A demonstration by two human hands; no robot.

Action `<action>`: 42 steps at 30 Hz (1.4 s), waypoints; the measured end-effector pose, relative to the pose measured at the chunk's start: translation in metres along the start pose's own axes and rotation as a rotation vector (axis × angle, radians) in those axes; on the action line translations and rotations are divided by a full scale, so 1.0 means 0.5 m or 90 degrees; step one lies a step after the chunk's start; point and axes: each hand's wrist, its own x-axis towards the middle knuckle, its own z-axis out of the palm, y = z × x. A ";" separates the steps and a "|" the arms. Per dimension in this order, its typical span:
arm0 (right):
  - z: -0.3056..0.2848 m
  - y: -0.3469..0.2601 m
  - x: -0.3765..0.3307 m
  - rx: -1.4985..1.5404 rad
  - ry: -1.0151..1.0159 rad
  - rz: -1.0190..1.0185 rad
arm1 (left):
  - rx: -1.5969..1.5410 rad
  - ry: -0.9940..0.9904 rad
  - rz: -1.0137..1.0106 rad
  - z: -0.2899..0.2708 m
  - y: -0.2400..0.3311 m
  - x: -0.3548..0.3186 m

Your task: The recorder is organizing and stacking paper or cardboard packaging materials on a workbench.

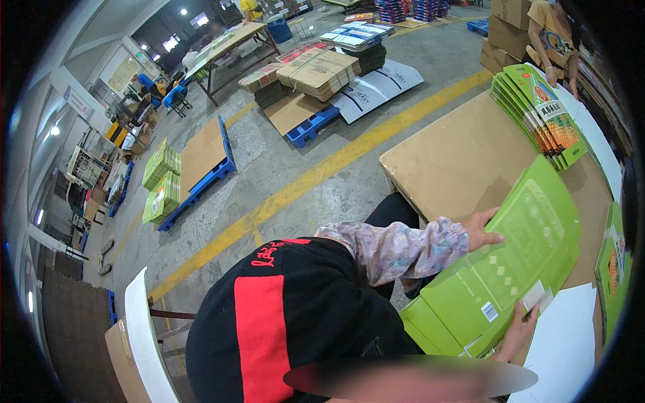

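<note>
A flattened green printed carton (504,258), with pale print and a barcode, lies tilted across my front; it may be several layers. My left hand (482,230), coming out of a patterned sleeve, is closed on its upper left edge with the thumb on top. At its lower right edge my right hand (517,332) is closed too, its fingers partly hidden. Beside that hand a small white patch shows on the carton. A stack of green cartons (541,114) with a corn picture sits at the far right of the brown cardboard-topped table (450,158).
White sheets (564,336) and another green carton (610,269) lie on the right. A person (554,40) works across the table, near brown boxes (505,33). Leftward on the floor are a blue pallet (201,195) with green bundles (161,181) and a pallet of cardboard stacks (319,70).
</note>
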 end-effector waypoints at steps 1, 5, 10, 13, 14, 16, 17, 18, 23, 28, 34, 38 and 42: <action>-0.010 0.008 -0.001 -0.001 0.004 0.002 | -0.002 -0.004 -0.001 0.021 -0.001 0.014; -0.069 0.095 0.054 -0.102 0.038 -0.026 | 0.122 -0.034 0.035 0.076 -0.043 0.087; -0.071 0.136 0.066 -0.252 0.000 -0.039 | 0.641 0.053 -0.036 0.110 -0.124 0.105; -0.073 0.137 0.045 -0.229 0.038 -0.059 | 0.495 0.055 -0.088 0.134 -0.121 0.105; -0.079 0.146 0.046 -0.222 0.034 -0.051 | 0.467 0.018 -0.121 0.134 -0.111 0.112; -0.088 0.163 0.053 -0.206 0.029 -0.036 | 0.442 -0.025 -0.152 0.134 -0.098 0.117; -0.092 0.169 0.055 -0.197 0.028 -0.029 | 0.407 -0.050 -0.156 0.133 -0.093 0.117; -0.096 0.175 0.055 -0.189 0.027 -0.021 | 0.371 -0.076 -0.162 0.136 -0.092 0.119; -0.091 0.129 0.047 -0.155 0.018 -0.004 | 0.347 -0.022 -0.182 0.109 -0.094 0.123; -0.093 0.138 0.044 -0.093 0.015 0.005 | 0.222 -0.063 -0.280 0.122 -0.075 0.085; -0.058 0.073 0.025 -0.190 -0.028 -0.061 | 0.285 -0.048 -0.251 0.052 -0.099 0.048; -0.058 0.061 0.029 -0.274 -0.059 -0.068 | 0.237 -0.012 -0.200 0.046 -0.091 0.031; -0.076 0.124 0.075 -0.461 0.123 -0.230 | 0.243 0.024 -0.194 0.044 -0.086 0.030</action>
